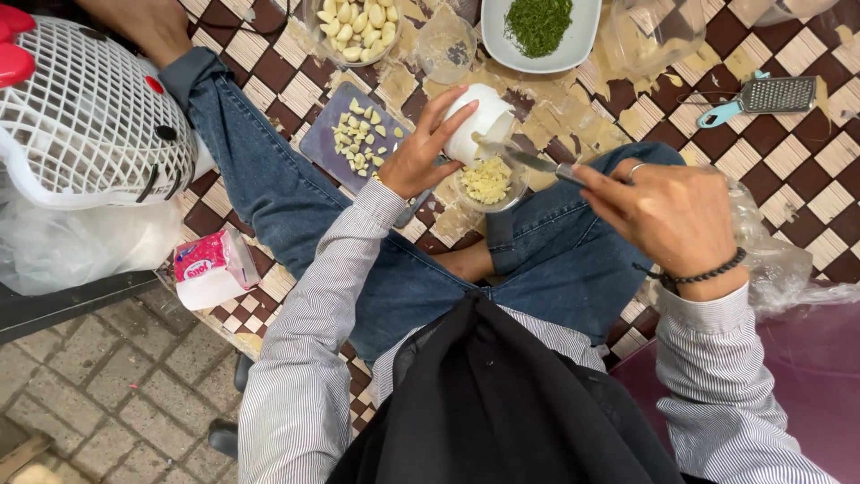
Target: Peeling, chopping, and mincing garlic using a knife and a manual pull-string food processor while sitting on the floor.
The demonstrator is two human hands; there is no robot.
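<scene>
Both hands work minced garlic out of a tipped white cup into a small clear bowl.

Nearest: the right hand (670, 218), closed around the handle of a knife (528, 159), directs the blade tip into the mouth of the white cup (480, 121). The left hand (421, 152), fingers spread and wrapped on the cup's side, holds it tilted directly above the clear bowl (488, 184), which contains minced garlic and sits between the person's knees. Just left of the bowl, a dark cutting board (345, 134) carries chopped garlic pieces. Farther out on the checkered mat (788, 170): a bowl of peeled cloves (356, 27), a white dish of chopped green herbs (537, 27) and a teal-handled grater (761, 97).
</scene>
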